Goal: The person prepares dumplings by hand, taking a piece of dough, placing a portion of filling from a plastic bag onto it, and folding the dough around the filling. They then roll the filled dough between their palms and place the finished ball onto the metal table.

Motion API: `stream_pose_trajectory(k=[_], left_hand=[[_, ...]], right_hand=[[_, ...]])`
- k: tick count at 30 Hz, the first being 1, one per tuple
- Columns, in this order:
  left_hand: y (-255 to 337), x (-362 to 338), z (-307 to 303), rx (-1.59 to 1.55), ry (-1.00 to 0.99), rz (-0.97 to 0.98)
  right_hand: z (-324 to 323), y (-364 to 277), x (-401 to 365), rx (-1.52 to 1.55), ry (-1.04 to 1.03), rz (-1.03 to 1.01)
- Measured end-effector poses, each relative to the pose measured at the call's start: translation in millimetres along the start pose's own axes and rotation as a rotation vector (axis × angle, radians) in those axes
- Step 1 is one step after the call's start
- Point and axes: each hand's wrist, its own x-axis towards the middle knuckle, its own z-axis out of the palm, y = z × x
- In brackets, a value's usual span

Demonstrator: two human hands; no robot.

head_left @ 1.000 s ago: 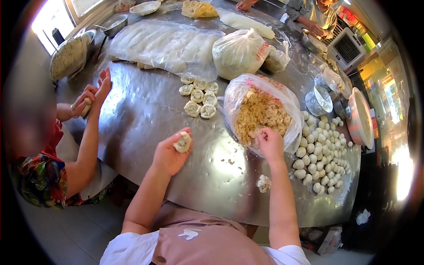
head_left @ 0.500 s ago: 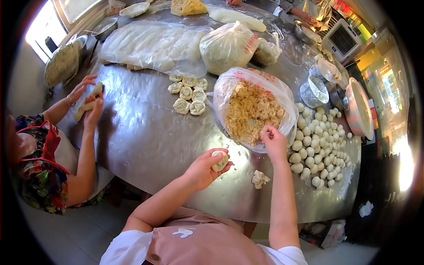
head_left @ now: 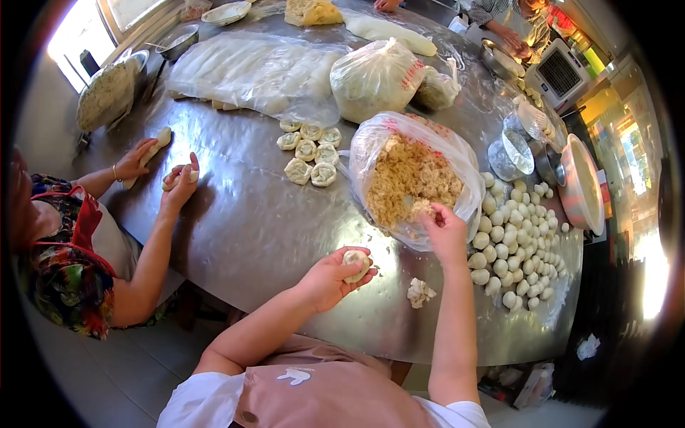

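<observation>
A small cupped piece of dough (head_left: 355, 265) rests in my left hand (head_left: 330, 281), whose fingers curl round it above the metal table. My right hand (head_left: 446, 232) is at the near edge of a plastic bag of crumbly yellowish filling (head_left: 399, 175). Between its thumb and fingers is a pinch of filling (head_left: 422, 208). A lumpy scrap of dough (head_left: 419, 292) lies on the table, left of my right forearm. Many round dough balls (head_left: 517, 246) are spread to the right of that forearm.
Several shaped dough pieces (head_left: 307, 151) sit left of the bag. Behind are a tied plastic bag (head_left: 374, 82) and plastic-covered dough (head_left: 250, 71). A metal pitcher (head_left: 510, 157) and large basin (head_left: 581, 182) stand right. At left, a co-worker's hands (head_left: 135, 160) handle dough; another person works far right.
My right hand has drawn slightly back, and a pinch of filling now shows in its fingers. My left hand barely moves. The left co-worker's hands have separated, each with dough.
</observation>
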Motion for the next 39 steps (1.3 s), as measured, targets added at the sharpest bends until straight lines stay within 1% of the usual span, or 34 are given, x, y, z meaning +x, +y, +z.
stream_pose_trajectory(k=[2,3,6,7,9,12,14,15,16,17,18,19,20,23,26,29,32,35,38,39], left_hand=[[-1.0,0.2,3.2,0.043,-0.003,-0.005],[-0.8,0.3,7.0,0.075,-0.005,-0.014],[2.7,11.1,16.3,0.119,0.032,0.052],[1.4,15.6,18.5,0.131,0.051,0.073],[1.6,28.6,20.5,0.031,0.055,0.115],[-0.8,49.7,18.7,-0.111,0.005,0.156],[-2.9,53.6,25.0,-0.199,-0.017,0.178],[-7.6,58.2,21.9,-0.092,-0.006,0.212],[-7.3,54.2,23.2,-0.025,0.012,0.203],[-5.8,47.9,26.9,0.042,0.028,0.193],[-4.2,44.2,28.1,0.108,0.044,0.185],[-3.9,44.0,23.6,0.091,-0.002,0.186],[-4.2,43.3,21.6,0.063,-0.005,0.205],[-4.5,40.1,21.5,0.024,-0.018,0.247],[-10.4,36.8,25.0,0.145,0.003,0.270],[-8.6,35.8,21.6,0.108,-0.053,0.259],[-4.6,30.2,18.9,-0.005,-0.084,0.259],[8.0,21.2,21.3,-0.163,-0.072,0.177],[17.9,13.5,22.6,-0.268,-0.105,0.147],[19.3,10.9,22.8,-0.251,-0.097,0.142]], right_hand=[[0.1,15.3,6.7,-0.050,-0.052,0.066],[0.2,21.3,5.6,-0.197,-0.019,-0.051],[0.6,3.3,-7.3,0.023,0.004,0.004],[1.3,0.7,-14.0,0.116,-0.038,0.034],[5.0,-8.2,-22.8,0.312,-0.117,0.083],[14.3,-30.4,-46.1,0.471,-0.185,0.001],[20.6,-42.3,-56.8,0.335,-0.167,-0.144],[24.8,-46.4,-61.5,0.285,-0.152,-0.195],[27.2,-50.7,-66.0,0.233,-0.135,-0.244],[26.4,-56.5,-69.6,0.168,-0.134,-0.251],[24.8,-58.3,-71.0,0.191,-0.139,-0.250],[24.0,-59.4,-72.7,0.216,-0.145,-0.249],[24.0,-59.8,-74.5,0.240,-0.153,-0.247],[21.5,-57.7,-77.1,0.395,-0.208,-0.121],[27.1,-55.4,-80.0,0.276,-0.133,-0.239],[29.4,-59.2,-83.3,0.209,-0.084,-0.306],[20.3,-67.4,-82.0,0.325,-0.164,-0.134],[3.3,-67.8,-57.5,0.276,-0.044,-0.036],[2.7,-53.3,-31.5,-0.208,0.144,-0.558],[3.5,-50.9,-33.7,-0.145,-0.038,-0.507]])
